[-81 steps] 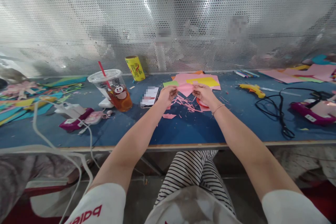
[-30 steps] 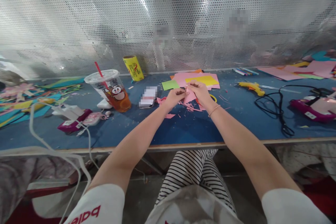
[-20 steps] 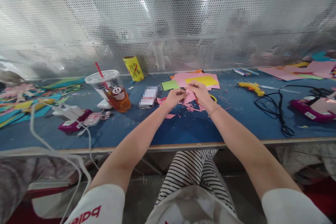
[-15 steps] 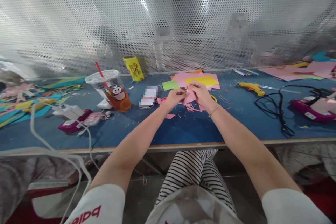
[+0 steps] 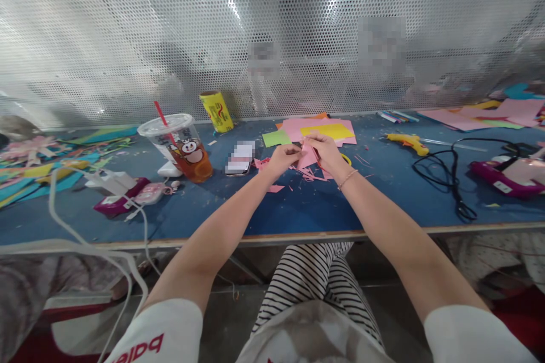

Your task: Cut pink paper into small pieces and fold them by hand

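Between my two hands is a small piece of pink paper (image 5: 307, 156), held up off the table. My left hand (image 5: 284, 157) pinches its left side, fingers closed. At its upper right, my right hand (image 5: 324, 148) grips it with bent fingers. Thin pink paper scraps (image 5: 314, 174) are strewn beneath. Behind my hands lie a pink sheet (image 5: 289, 125), a yellow sheet (image 5: 336, 131) and a green square of paper (image 5: 276, 138). A yellow ring-shaped handle (image 5: 346, 159) shows beside my right hand; the rest of it is hidden.
To the left are a phone (image 5: 240, 157), a drink cup (image 5: 181, 150) with a straw, a yellow can-like tube (image 5: 217, 111) and a purple power strip (image 5: 121, 198) with white cables. At right lie a yellow glue gun (image 5: 407, 143) and black cable (image 5: 452, 178). A perforated metal screen (image 5: 170, 39) stands behind.
Almost nothing differs. Both hands stay in place on the pink paper, which appears very slightly shifted.
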The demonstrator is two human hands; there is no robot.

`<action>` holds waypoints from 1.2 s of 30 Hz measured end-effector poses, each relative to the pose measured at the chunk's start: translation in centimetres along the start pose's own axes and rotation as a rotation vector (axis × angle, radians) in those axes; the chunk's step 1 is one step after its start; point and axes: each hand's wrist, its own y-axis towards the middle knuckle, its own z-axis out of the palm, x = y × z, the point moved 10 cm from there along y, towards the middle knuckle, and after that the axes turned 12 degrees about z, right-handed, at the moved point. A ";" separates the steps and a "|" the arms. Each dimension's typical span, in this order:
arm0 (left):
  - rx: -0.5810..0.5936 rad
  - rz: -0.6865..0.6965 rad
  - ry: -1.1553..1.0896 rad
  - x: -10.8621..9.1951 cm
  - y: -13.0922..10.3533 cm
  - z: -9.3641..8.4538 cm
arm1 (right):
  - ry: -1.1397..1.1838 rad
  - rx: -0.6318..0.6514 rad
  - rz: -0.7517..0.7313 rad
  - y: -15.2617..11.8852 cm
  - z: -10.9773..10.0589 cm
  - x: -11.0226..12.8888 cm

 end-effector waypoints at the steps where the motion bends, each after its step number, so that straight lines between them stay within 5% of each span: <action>1: 0.000 -0.003 0.002 0.0 0.0 0.0 | -0.001 -0.002 -0.001 -0.1 0.0 0.1; 36: -0.003 -0.006 -0.002 0.4 0.1 -0.1 | 0.021 -0.005 -0.031 -0.2 0.2 0.4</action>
